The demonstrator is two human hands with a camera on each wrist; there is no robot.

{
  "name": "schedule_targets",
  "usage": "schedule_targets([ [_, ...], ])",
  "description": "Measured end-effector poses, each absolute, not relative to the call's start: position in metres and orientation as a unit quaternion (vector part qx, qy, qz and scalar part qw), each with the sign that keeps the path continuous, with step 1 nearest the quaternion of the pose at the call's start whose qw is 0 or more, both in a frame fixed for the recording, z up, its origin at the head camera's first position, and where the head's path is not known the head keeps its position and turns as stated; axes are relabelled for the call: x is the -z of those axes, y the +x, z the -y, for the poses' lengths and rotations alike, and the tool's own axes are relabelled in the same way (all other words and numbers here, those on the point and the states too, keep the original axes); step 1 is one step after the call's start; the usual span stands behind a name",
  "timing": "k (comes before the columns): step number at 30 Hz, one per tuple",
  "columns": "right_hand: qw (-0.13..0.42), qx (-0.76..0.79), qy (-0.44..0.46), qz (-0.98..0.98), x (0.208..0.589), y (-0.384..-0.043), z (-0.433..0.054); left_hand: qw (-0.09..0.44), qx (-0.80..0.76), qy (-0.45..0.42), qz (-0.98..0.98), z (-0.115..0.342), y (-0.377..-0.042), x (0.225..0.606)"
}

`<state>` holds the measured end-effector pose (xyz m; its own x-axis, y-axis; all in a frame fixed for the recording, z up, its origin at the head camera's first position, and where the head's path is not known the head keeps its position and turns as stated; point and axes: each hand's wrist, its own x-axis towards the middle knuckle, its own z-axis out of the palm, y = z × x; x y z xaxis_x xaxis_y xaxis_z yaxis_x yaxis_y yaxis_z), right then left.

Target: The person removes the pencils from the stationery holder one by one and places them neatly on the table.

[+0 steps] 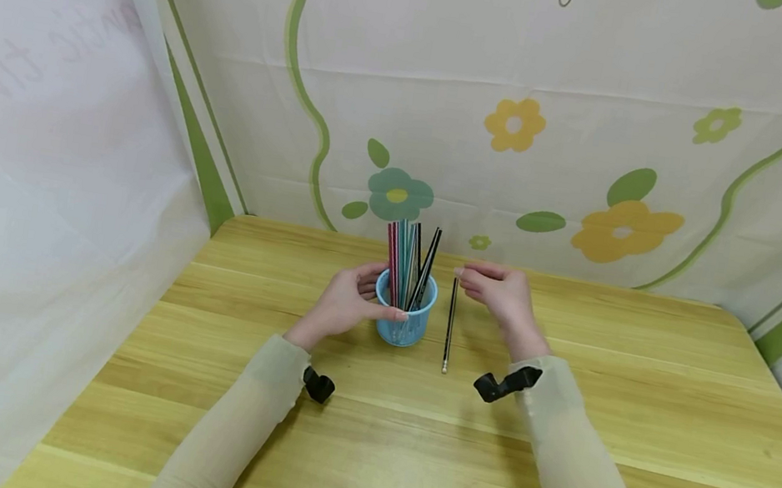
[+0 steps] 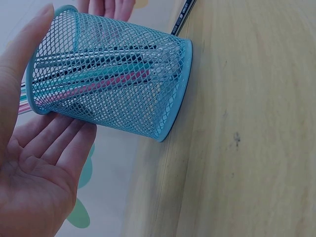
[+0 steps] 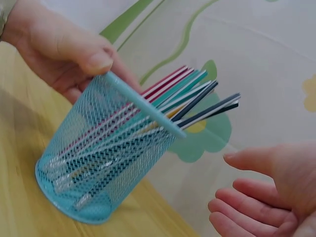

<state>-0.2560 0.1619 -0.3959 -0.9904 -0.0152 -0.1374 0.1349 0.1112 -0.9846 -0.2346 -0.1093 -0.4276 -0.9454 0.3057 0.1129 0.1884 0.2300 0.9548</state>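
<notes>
A light blue mesh pencil cup [image 1: 399, 333] stands upright on the table, holding several maroon, teal and black pencils [image 1: 401, 250]. My left hand [image 1: 343, 302] grips the cup's upper part from the left, thumb across the near side of the rim and fingers behind. To the right of the cup a black pencil [image 1: 450, 325] lies on the table, its eraser end toward me. At that pencil's far end is my right hand [image 1: 503, 296]. The right wrist view has this hand's thumb and fingers [image 3: 252, 200] apart, with nothing between them.
The wooden table [image 1: 359, 458] runs up to a white cloth backdrop [image 1: 450, 50] printed with flowers. Another white cloth [image 1: 22, 223] hangs at the left. Black camera mounts sit on both sleeves, the right one [image 1: 506, 384] above the table.
</notes>
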Motion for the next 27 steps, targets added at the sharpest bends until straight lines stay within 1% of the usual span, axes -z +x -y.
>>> schedule_targets([
  [10, 0.038, 0.674, 0.015, -0.738, 0.387, -0.252, -0.160, 0.056, -0.604, 0.161, -0.779, 0.110, -0.237, 0.429],
  [14, 0.034, 0.671, -0.002, -0.740, 0.386, -0.251, -0.157, 0.061, -0.603, 0.162, -0.779, 0.109, -0.234, 0.424],
  [27, 0.044, 0.638, -0.023, -0.769, 0.391, -0.248, -0.138, 0.048, -0.601, 0.169, -0.779, 0.110, -0.236, 0.429],
])
